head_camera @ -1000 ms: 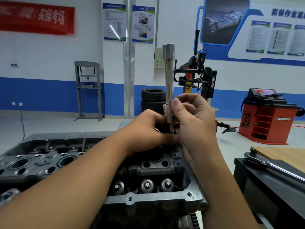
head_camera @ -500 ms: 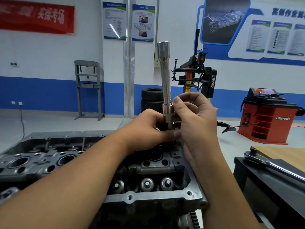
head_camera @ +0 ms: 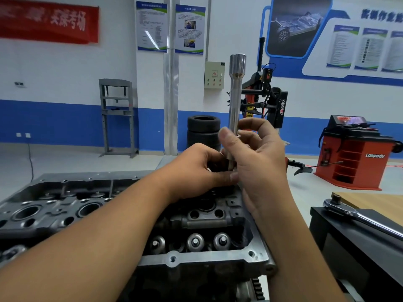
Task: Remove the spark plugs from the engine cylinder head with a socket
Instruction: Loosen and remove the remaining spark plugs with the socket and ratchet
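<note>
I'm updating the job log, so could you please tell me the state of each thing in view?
Socket: upright, held above the head.
Left hand: gripping the socket's lower end.
Right hand: pinching the shaft.
Cylinder head: uncovered, valve gear exposed.
Ratchet: lying unused on the black bench.

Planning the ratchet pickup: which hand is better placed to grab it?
Right. The ratchet lies on the bench beside the right hand; the left hand is farther away.

Both grips (head_camera: 220, 162) curled, touching.
</note>
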Motion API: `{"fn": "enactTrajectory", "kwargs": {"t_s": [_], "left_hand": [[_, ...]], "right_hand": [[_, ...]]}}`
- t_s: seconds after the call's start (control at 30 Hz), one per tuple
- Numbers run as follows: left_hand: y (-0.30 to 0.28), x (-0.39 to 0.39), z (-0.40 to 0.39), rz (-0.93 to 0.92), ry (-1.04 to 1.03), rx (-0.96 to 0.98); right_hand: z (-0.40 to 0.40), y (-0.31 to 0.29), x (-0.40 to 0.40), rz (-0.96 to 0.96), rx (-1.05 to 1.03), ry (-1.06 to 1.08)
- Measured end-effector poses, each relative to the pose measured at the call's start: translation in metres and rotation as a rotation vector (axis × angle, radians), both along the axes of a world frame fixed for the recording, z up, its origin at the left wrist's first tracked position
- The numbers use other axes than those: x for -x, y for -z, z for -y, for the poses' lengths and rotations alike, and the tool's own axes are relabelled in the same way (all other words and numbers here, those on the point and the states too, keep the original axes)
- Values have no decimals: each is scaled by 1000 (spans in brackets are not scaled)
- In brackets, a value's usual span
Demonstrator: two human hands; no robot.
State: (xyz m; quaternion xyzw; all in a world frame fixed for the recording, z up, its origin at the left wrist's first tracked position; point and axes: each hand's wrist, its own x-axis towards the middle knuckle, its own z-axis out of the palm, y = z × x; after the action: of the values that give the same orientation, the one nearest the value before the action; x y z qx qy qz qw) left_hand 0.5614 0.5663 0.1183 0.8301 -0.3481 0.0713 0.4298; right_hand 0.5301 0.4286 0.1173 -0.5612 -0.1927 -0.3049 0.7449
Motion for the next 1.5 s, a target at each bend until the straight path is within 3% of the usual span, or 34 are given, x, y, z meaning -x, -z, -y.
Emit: {"fn": "enactTrajectory", "kwargs": {"t_s": [0.6,0.9,1.5], "left_hand": [[0,2,-1,-64,47,100],[-1,2,0,-13,46,73],[0,4,0,-48,57,94]], "right_hand": [[-1,-2,3,11,-12,-61],[1,0,2,39,-46,30],[-1,0,0,16,-42,-42]]}}
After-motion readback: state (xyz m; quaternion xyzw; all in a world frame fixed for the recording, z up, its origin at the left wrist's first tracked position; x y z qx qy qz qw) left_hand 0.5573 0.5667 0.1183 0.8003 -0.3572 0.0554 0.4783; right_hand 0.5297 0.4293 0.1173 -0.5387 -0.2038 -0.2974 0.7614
